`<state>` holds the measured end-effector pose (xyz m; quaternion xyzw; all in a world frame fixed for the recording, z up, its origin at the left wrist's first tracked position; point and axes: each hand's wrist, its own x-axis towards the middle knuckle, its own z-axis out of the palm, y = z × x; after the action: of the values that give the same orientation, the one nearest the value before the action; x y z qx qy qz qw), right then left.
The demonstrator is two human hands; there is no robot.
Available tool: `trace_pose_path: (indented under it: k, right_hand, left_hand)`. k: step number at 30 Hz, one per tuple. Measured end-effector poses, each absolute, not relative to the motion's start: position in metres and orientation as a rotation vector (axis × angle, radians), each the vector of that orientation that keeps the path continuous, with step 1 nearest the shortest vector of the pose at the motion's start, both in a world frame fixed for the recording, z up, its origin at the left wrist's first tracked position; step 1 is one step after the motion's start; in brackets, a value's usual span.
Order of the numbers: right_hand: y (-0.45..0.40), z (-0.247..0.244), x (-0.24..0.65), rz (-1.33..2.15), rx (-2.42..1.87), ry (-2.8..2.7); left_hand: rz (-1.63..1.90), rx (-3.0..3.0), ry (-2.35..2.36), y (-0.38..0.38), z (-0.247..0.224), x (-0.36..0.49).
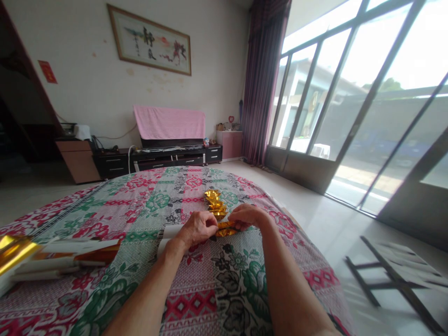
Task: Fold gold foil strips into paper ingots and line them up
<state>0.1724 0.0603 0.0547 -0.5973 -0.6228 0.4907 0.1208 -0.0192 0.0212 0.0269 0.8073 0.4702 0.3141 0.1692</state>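
Note:
Both hands meet over the patterned cloth near the middle of the round table. A small gold foil piece lies between them. My left hand pinches its left end, fingers closed. At its right end, my right hand is closed on the foil with bent fingers. Just beyond, a row of folded gold foil pieces stretches away from the hands. White paper lies beside and partly behind my left wrist.
The flowered tablecloth covers the table. Stacked papers and shiny gold foil lie at the left. A dark folding stool stands on the floor at the right.

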Motion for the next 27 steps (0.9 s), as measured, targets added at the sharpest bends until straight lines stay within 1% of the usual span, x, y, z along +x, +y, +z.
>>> trace_pose_path:
  k: [16, 21, 27]
  right_hand:
    - [0.063, 0.053, 0.173, 1.388, -1.802, -1.795]
    - [0.073, 0.046, 0.175, 1.266, -1.839, -1.648]
    - [0.079, 0.038, 0.168, 1.122, -1.817, -1.591]
  left_hand:
    - [0.893, 2.237, 1.355, 0.021, 0.025, -0.021]
    - [1.057, 2.298, 1.549, 0.032, 0.019, -0.025]
    - [0.952, 2.401, 1.667, 0.043, 0.010, -0.024]
